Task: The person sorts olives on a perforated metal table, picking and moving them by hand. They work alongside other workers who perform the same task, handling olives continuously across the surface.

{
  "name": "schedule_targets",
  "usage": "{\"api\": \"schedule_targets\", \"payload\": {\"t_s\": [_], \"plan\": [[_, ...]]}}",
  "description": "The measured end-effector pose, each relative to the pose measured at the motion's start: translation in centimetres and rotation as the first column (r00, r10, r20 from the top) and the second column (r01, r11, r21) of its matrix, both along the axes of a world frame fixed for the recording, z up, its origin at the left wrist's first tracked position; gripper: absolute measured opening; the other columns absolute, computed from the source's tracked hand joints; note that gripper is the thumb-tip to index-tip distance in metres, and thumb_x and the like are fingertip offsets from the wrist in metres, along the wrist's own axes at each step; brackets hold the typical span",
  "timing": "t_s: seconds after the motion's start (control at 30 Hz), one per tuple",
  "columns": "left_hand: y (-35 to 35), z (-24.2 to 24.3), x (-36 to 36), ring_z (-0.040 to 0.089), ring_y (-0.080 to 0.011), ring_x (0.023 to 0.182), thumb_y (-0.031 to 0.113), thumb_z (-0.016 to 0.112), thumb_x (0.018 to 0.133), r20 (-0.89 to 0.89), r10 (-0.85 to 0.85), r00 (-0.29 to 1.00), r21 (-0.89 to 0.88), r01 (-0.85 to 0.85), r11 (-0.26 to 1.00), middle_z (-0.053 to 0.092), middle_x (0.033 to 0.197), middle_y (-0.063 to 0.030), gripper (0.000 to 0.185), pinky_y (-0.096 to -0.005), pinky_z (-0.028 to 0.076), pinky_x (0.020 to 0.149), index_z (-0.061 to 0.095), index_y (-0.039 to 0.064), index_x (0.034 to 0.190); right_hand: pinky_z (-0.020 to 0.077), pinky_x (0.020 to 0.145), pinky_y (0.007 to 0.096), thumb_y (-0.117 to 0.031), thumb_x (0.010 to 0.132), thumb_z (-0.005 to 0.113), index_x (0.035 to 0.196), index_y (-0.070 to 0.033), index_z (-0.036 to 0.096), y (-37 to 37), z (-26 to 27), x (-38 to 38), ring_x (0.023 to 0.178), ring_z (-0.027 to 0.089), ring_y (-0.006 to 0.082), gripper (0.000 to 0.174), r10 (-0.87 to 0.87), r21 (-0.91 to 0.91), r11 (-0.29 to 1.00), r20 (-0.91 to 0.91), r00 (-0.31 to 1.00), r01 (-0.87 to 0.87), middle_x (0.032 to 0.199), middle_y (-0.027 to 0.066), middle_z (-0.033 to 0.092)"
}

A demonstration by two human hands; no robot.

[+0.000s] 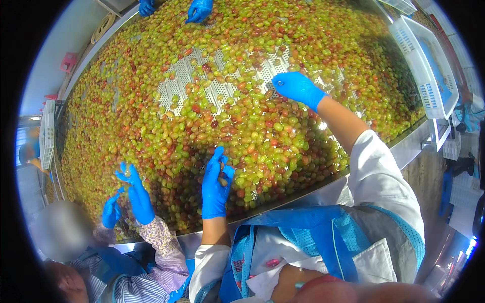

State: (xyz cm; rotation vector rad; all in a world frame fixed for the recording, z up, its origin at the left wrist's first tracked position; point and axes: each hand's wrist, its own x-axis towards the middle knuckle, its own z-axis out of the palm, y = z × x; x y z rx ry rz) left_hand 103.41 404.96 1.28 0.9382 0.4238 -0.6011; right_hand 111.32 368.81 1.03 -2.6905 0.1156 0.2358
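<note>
Both my hands wear blue gloves above a wide layer of small oval grape-like fruits [242,132], green to reddish. My right hand [297,89] reaches forward over a bare patch of the perforated metal sheet [219,94]. Its fingers are curled together, and a small dark spot shows at the fingertips; whether it is a held piece I cannot tell. Nearer my body, my left hand [216,189] hovers above the shaded fruits by the front edge. Its fingers are loosely bent and partly apart, with nothing visible in them.
A co-worker's gloved hands [140,200] are close on my left; another person's gloved hand [199,10] is across the table. A white plastic crate [420,64] sits at the right rim, another crate [47,134] at the left. The metal table edge [273,212] runs before me.
</note>
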Motion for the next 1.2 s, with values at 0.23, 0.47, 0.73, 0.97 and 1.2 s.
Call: {"api": "schedule_targets", "payload": {"t_s": [0.23,0.47,0.73,0.97,1.2], "plan": [[0.3,-0.5,1.4,0.051,-0.0098,0.084,0.019,0.061,0.098,-0.181,0.012,0.983,-0.270,-0.061,0.961,0.056,0.110,-0.0032,0.040,-0.0211,0.048,0.069,0.056,0.002,0.134,0.0544,0.079,0.0455,-0.021,0.092,0.056,0.107,-0.008,0.066,3.1,-2.0,1.1,0.089,0.067,0.0336,0.022,0.090,-0.027,0.995,-0.071,0.993,-0.092,0.100,0.0182,0.068],[1.2,-0.3,-1.1,0.051,-0.0132,0.121,0.012,0.056,0.099,0.169,-0.130,0.977,-0.078,0.145,0.986,0.050,0.142,-0.0012,0.041,-0.0235,0.046,0.087,0.052,0.008,0.140,0.0536,0.065,0.0322,-0.029,0.090,0.062,0.098,-0.009,0.065,6.2,5.1,-8.8,0.074,0.064,0.0141,0.022,-0.232,0.668,0.587,-0.402,0.886,0.457,0.086,0.0064,0.067],[0.7,4.6,-7.0,0.057,-0.0101,0.085,0.021,0.062,0.097,0.074,-0.267,0.961,0.225,0.245,0.943,0.062,0.115,-0.0058,0.039,-0.0210,0.047,0.064,0.057,0.005,0.133,0.0543,0.069,0.0331,-0.025,0.091,0.063,0.129,-0.007,0.057,11.0,7.1,-22.2,0.081,0.064,0.0155,0.042,-0.229,0.794,0.378,-0.419,0.879,0.477,0.103,0.0072,0.067],[-1.7,10.2,-13.3,0.065,-0.0295,0.093,0.027,0.055,0.099,0.590,-0.792,0.156,0.807,-0.142,0.573,0.063,0.115,-0.0143,0.037,-0.0407,0.053,0.075,0.057,0.007,0.130,0.0481,0.080,0.0317,0.007,0.083,0.058,0.130,-0.009,0.057,17.6,7.5,-28.8,0.090,0.054,0.0140,0.049,0.254,0.798,0.472,0.285,0.924,-0.376,0.109,0.0070,0.061],[-1.1,11.8,-15.7,0.064,-0.0340,0.096,0.026,0.048,0.103,0.474,-0.865,0.164,0.852,-0.334,0.404,0.058,0.120,-0.0165,0.037,-0.0411,0.053,0.074,0.054,0.010,0.135,0.0408,0.065,0.0336,0.010,0.074,0.059,0.116,-0.006,0.060,19.0,8.6,-29.3,0.077,0.047,0.0176,0.045,0.144,0.746,0.461,0.471,0.870,-0.480,0.095,0.0082,0.055]]}}
